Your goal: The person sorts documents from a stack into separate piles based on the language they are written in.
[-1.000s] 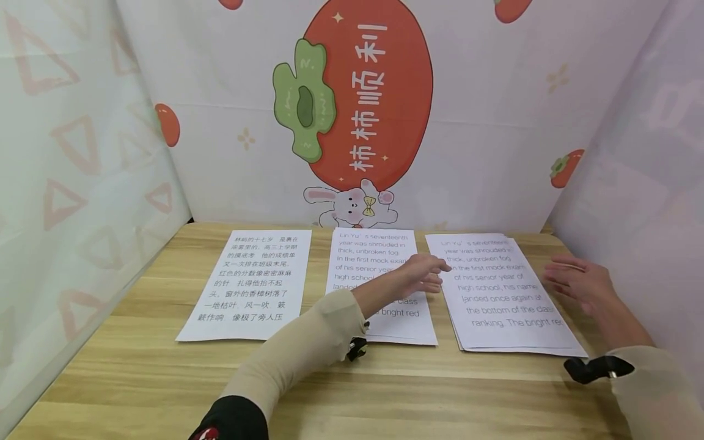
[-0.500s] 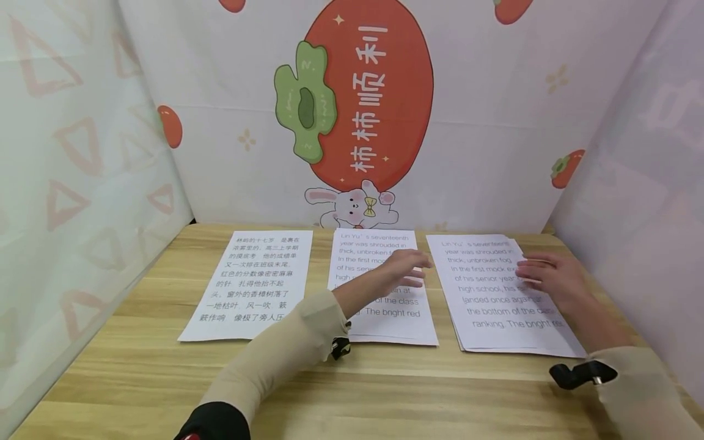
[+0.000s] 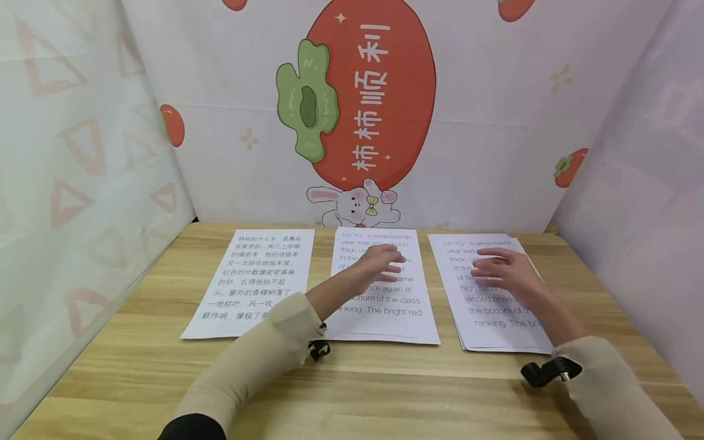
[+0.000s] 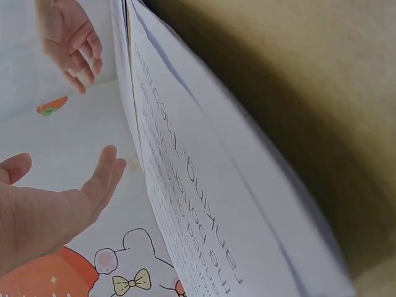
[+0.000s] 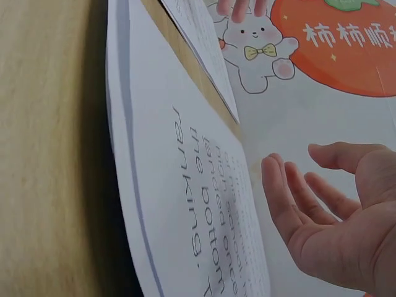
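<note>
1. Left hand point(image 3: 378, 267): released; fingers loosely bent, thumb held apart from them; hovers above the middle stack, masking part of its print.
2. Right hand point(image 3: 508, 274): released too; fingers slack, slightly curved; hovers above the right stack, palm side turned toward the other hand.
3. Middle stack point(image 3: 385, 324): flat on the wooden table point(image 3: 385, 394), straight in front of the person; English print, opening "Lin Yu's seventeenth"; an under-sheet shows along the near edge.
4. Right stack point(image 3: 495, 339): flat, just beside the middle one with a strip of wood between; same English opening; sheets slightly out of line at the left and far right edges; forearm hides its near right corner from here.
5. Left sheet point(image 3: 247, 278): flat, Chinese print; left sleeve point(image 3: 264, 342) covers its near right corner; can't tell whether more paper lies beneath.
6. Behind the table: white backdrop point(image 3: 484, 165); big red persimmon point(image 3: 407, 91) printed on it, rabbit point(image 3: 356, 205) below.
</note>
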{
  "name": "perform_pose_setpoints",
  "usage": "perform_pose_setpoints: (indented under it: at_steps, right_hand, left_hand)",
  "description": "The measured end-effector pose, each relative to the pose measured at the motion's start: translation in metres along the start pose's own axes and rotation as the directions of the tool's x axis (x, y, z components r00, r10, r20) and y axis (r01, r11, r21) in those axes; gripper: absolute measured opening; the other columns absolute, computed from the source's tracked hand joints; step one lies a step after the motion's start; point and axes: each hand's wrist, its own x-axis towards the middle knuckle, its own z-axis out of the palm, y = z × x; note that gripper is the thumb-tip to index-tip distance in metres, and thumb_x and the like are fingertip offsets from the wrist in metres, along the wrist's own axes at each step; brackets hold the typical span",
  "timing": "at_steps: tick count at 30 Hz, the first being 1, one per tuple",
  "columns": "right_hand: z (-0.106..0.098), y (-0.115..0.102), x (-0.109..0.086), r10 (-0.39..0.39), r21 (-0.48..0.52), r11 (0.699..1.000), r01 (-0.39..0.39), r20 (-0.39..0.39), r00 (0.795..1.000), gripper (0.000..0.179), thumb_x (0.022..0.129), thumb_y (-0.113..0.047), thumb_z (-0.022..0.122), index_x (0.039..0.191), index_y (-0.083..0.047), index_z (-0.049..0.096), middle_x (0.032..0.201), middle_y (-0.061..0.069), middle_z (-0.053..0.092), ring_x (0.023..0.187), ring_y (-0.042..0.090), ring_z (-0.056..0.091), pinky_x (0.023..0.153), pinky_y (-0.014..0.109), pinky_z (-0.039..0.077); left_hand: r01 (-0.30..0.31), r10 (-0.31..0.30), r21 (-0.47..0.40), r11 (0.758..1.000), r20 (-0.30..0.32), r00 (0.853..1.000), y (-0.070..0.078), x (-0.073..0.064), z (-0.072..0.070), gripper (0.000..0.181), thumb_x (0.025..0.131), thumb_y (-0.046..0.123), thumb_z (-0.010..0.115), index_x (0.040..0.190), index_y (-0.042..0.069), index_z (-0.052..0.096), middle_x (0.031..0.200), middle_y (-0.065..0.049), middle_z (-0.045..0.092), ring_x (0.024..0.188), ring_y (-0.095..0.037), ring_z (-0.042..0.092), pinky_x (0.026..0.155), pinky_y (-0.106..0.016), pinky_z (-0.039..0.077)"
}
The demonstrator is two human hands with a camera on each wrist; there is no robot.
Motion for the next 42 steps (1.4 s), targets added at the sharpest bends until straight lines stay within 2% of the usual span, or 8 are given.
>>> perform_pose_setpoints:
  at_steps: [3,12,21,26,31,37,42]
  right_hand:
    - [0.013,-0.005,0.005,-0.009,0.017,1.000,0.009,0.012,1.000,0.060,0.107,-0.017,0.058,0.152,0.014,0.033,0.135,0.034,0.060,0.095,0.009,0.075,0.087,0.031,0.063]
    - [0.042,-0.015,0.020,0.029,0.072,0.997,-0.033,0.059,0.998,0.058,0.107,-0.013,0.057,0.154,0.011,0.033,0.142,0.037,0.053,0.099,0.014,0.075,0.089,0.034,0.063]
    - [0.056,-0.022,0.030,0.051,0.084,0.995,-0.058,0.079,0.996,0.055,0.108,-0.011,0.054,0.154,0.011,0.033,0.139,0.034,0.057,0.106,0.023,0.074,0.092,0.038,0.062]
    - [0.064,-0.022,0.036,0.117,0.099,0.987,-0.125,0.081,0.990,0.056,0.107,-0.010,0.054,0.154,0.010,0.034,0.143,0.035,0.054,0.102,0.022,0.075,0.090,0.037,0.063]
    - [0.069,-0.022,0.038,0.163,0.107,0.979,-0.171,0.075,0.984,0.057,0.106,-0.008,0.055,0.155,0.009,0.033,0.142,0.034,0.055,0.098,0.023,0.077,0.086,0.037,0.064]
    - [0.073,-0.021,0.039,0.189,0.118,0.973,-0.196,0.069,0.980,0.057,0.105,-0.006,0.056,0.155,0.010,0.033,0.136,0.032,0.061,0.092,0.021,0.077,0.084,0.038,0.065]
    - [0.074,-0.021,0.039,0.209,0.126,0.968,-0.216,0.064,0.976,0.059,0.104,-0.006,0.058,0.155,0.009,0.033,0.130,0.030,0.065,0.090,0.020,0.078,0.083,0.037,0.065]
  left_hand:
    - [0.001,-0.001,0.010,1.000,-0.017,1.000,-0.002,-0.005,-0.008,0.055,0.103,0.013,0.054,0.155,-0.001,0.042,0.146,-0.020,0.058,0.133,-0.037,0.057,0.102,-0.040,0.057]
    - [-0.002,0.001,-0.017,1.000,-0.055,0.998,-0.008,-0.017,-0.032,0.056,0.105,0.015,0.050,0.157,-0.003,0.037,0.149,-0.022,0.054,0.134,-0.038,0.056,0.103,-0.040,0.057]
    - [-0.001,-0.005,-0.064,0.998,-0.082,0.997,-0.011,-0.027,-0.052,0.059,0.105,0.015,0.049,0.158,-0.005,0.032,0.153,-0.026,0.048,0.137,-0.041,0.053,0.108,-0.044,0.053]
    - [-0.004,-0.006,-0.107,0.994,-0.092,0.996,-0.013,-0.035,-0.066,0.063,0.104,0.014,0.050,0.159,-0.005,0.028,0.156,-0.028,0.043,0.139,-0.044,0.049,0.113,-0.048,0.048]
    - [-0.002,-0.011,-0.118,0.993,-0.108,0.994,-0.016,-0.040,-0.078,0.059,0.108,0.016,0.045,0.159,-0.006,0.027,0.157,-0.028,0.041,0.142,-0.044,0.045,0.116,-0.049,0.044]
    - [0.020,-0.040,-0.111,0.994,-0.180,0.983,-0.022,-0.043,-0.093,0.057,0.106,0.015,0.046,0.157,-0.007,0.032,0.154,-0.029,0.043,0.140,-0.044,0.047,0.116,-0.048,0.045]
    - [0.027,-0.050,-0.116,0.993,-0.203,0.978,-0.028,-0.043,-0.103,0.052,0.106,0.017,0.045,0.150,-0.011,0.041,0.153,-0.033,0.041,0.138,-0.045,0.048,0.115,-0.049,0.045]
